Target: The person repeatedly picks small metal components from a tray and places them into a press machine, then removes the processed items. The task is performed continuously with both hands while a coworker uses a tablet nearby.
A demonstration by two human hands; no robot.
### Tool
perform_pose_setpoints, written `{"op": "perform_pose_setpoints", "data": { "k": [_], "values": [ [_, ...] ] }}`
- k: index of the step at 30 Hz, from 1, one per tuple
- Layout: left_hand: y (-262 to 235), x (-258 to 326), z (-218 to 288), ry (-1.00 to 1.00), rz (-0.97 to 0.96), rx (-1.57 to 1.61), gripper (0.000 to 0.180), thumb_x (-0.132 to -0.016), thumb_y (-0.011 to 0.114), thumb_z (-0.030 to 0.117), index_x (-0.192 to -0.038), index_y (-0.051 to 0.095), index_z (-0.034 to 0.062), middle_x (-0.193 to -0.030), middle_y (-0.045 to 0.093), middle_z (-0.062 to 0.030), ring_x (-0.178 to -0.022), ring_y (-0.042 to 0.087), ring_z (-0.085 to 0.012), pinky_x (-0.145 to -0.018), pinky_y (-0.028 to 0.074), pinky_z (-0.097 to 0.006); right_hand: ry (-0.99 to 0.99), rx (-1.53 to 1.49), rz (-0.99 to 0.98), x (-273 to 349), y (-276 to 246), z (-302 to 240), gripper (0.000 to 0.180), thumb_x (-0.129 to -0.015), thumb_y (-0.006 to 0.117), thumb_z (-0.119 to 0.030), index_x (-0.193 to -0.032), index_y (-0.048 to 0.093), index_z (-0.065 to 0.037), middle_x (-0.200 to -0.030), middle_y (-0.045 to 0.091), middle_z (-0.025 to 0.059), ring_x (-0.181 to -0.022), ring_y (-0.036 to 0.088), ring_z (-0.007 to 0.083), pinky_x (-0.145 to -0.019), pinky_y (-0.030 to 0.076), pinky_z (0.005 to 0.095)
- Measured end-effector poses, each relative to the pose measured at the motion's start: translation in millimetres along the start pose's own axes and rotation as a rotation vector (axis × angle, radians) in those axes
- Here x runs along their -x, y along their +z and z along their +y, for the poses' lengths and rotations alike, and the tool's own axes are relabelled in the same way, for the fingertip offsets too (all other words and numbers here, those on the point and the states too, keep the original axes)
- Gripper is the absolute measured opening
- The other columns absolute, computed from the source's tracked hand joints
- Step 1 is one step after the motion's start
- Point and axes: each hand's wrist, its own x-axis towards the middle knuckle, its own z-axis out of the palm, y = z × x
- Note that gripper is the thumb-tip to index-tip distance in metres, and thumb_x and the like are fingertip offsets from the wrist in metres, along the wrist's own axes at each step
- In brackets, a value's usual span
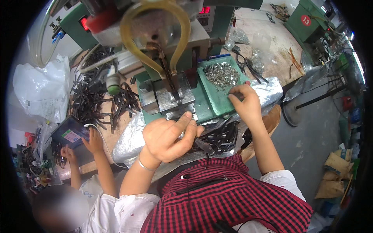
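My left hand [169, 139] is closed at the front of a bench machine, fingertips on the end of a dark narrow strip [179, 104]. That strip lies on the steel block [165, 97], below the copper-coloured electrode [168, 73]. My right hand [248, 103] hangs over the right side of a green tray [217, 106], thumb and forefinger together; whatever is between them is too small to make out. Small shiny metal pieces [221, 74] lie heaped in the tray. Below my left hand, more dark strips [223, 138] are piled near my lap.
A yellowish hose [124, 35] loops in front of the machine. Dark strips [87, 93] cover the bench at left, beside a white plastic bag [42, 89]. Another person's hands hold a tablet [70, 134] at lower left. Pliers [250, 68] and orange-handled pliers [295, 62] lie rightward.
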Motion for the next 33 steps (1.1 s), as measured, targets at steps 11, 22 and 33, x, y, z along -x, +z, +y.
{"op": "perform_pose_setpoints", "data": {
  "k": [11,22,33],
  "values": [
    [-76.2,44.7,19.3,-0.450,-0.012,-0.313,0.032,-0.081,0.082,0.005,-0.112,0.073,0.0009,-0.105,0.076,-0.0136,-0.071,0.069,-0.0204,-0.064,0.055,-0.032,-0.016,0.221,0.253,1.1,22.8,-25.0,0.010,-0.089,0.072,-0.013,-0.093,0.071,-0.003,-0.090,0.074,0.0166,-0.085,0.071,0.0388,-0.079,0.055,0.0463],
    [-57.3,157.6,-117.0,-1.135,-0.602,-0.772,0.016,-0.084,0.078,0.017,-0.097,0.078,0.0065,-0.100,0.067,-0.0110,-0.101,0.061,-0.0337,-0.090,0.050,-0.044,-0.188,0.053,0.299,-8.6,21.3,-30.7,0.012,-0.092,0.069,-0.007,-0.102,0.075,-0.004,-0.097,0.075,0.0164,-0.094,0.070,0.0362,-0.088,0.053,0.0433],
    [-110.9,149.8,-99.6,-1.358,-0.434,-0.640,0.025,-0.097,0.062,0.019,-0.119,0.072,0.0104,-0.089,0.076,-0.0175,-0.079,0.073,-0.0353,-0.071,0.055,-0.045,-0.251,-0.201,0.272,14.6,-13.0,-69.1,0.013,-0.089,0.068,-0.001,-0.100,0.075,0.000,-0.100,0.075,0.0115,-0.095,0.071,0.0262,-0.088,0.053,0.0368]
  ]
}}
